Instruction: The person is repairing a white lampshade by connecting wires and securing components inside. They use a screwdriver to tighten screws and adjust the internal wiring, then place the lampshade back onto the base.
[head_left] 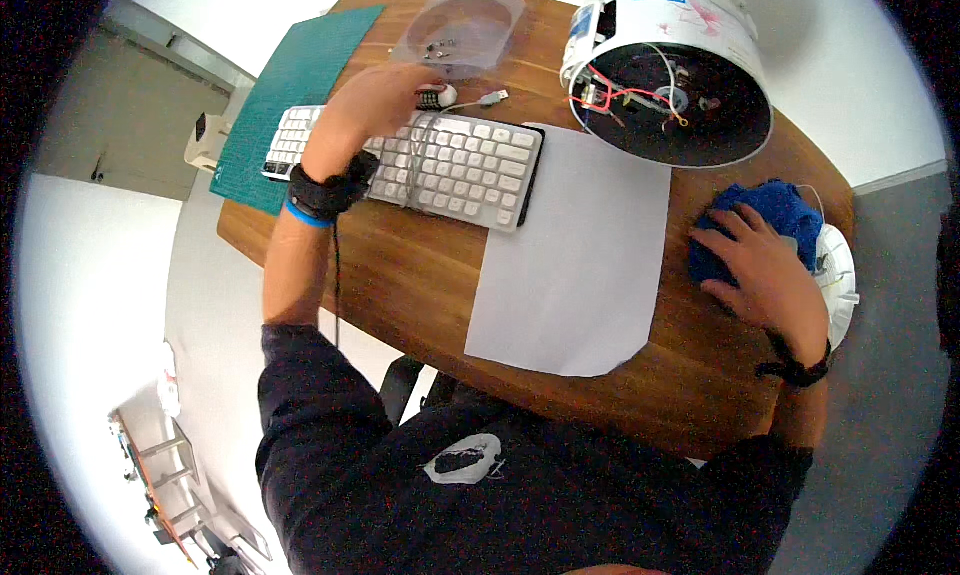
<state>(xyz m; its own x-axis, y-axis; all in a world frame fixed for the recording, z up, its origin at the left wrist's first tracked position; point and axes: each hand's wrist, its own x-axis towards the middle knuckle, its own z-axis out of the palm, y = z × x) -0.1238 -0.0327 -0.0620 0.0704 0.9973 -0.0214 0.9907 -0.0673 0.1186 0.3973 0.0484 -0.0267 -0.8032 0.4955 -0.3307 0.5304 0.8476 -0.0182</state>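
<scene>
My left hand (372, 103) reaches over the far left part of a white keyboard (470, 170), around which a grey cable is wound. Its fingertips are blurred beside a small black-and-white rounded object (437, 97), and I cannot make out whether they grip it. The cable's USB plug (494, 98) lies just beyond the keyboard. On the right, my right hand (762, 267) rests with spread fingers on a bunched blue cloth (712, 260). Beneath and beside the cloth, a white round part (838, 285) is partly hidden.
A white cylindrical appliance (690, 20) lies on its side at the far right, red wires showing inside. White paper (575, 265) covers the table's middle. A clear plastic tray (495, 35) with several small screws and a green cutting mat (300, 70) lie at the back left.
</scene>
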